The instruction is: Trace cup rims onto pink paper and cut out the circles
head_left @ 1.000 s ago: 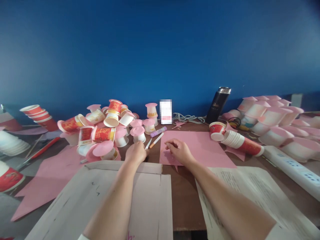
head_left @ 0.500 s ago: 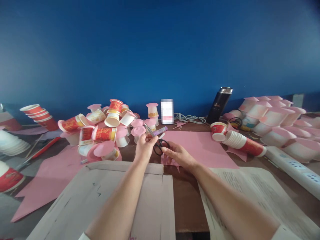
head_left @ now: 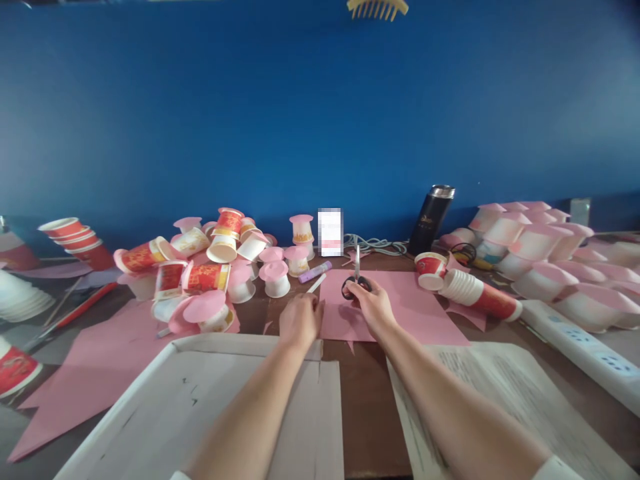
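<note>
prob. set-up — r hand (head_left: 371,301) clamped on black-handled metal scissors (head_left: 357,268); l hand (head_left: 301,321) curled, grip unclear — nxt: steady flat pink paper (head_left: 410,307).

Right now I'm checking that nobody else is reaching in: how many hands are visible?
2: the left hand, near the left edge of the central pink sheet, and the right hand, over it, holding scissors. No others show.

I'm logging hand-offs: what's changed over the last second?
The scissors passed from the left hand to the right hand, moving rightward over the pink sheet. The left hand let go and is now by the sheet's left edge. The purple tube and black bottle stayed put.
</note>
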### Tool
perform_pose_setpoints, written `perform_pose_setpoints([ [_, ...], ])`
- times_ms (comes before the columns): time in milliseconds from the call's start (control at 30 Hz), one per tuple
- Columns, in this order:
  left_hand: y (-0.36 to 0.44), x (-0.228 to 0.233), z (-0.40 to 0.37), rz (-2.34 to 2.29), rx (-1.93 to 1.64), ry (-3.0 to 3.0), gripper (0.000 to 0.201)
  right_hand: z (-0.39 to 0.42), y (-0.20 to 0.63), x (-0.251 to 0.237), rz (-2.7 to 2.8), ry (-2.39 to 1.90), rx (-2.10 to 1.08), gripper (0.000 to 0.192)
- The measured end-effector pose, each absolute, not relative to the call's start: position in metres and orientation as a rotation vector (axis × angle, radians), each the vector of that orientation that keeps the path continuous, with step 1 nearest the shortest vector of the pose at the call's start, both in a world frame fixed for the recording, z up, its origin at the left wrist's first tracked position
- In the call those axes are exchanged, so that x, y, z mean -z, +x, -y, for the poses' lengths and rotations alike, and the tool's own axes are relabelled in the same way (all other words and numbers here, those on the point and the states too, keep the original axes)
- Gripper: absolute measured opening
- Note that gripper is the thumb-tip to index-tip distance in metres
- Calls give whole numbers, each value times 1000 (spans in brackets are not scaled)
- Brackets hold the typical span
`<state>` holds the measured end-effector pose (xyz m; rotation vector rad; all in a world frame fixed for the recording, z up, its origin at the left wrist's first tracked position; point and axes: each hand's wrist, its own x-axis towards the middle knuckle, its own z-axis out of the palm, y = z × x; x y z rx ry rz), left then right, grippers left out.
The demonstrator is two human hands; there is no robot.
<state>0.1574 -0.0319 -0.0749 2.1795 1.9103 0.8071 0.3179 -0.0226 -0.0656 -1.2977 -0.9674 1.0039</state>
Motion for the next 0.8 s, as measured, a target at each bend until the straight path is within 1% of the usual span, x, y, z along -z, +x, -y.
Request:
perform_pose_setpoints([
  [100,170,75,37,-2010,-707,2338,25,16,322,72,949,-1313,-916,21],
  [200,182,69,40,-2050,-609,2362,25,12,324,78,938,-1335,-884,18],
  [500,186,45,15,-2052,-436,2008,34,15,323,81,953,-1345,-914,18],
  [567,184,46,10,-2044,-432,1970,31,15,324,81,968,-1336,-925,17],
  [700,180,54,2,-2026,-495,1942,16,13,325,82,997,-1362,-905,17],
  [733,179,57,0,-2001,-521,1916,16,13,325,83,1007,-1365,-893,17],
  [800,178,63,-5,-1908,-615,1853,23,12,325,85,1022,-1351,-868,18],
])
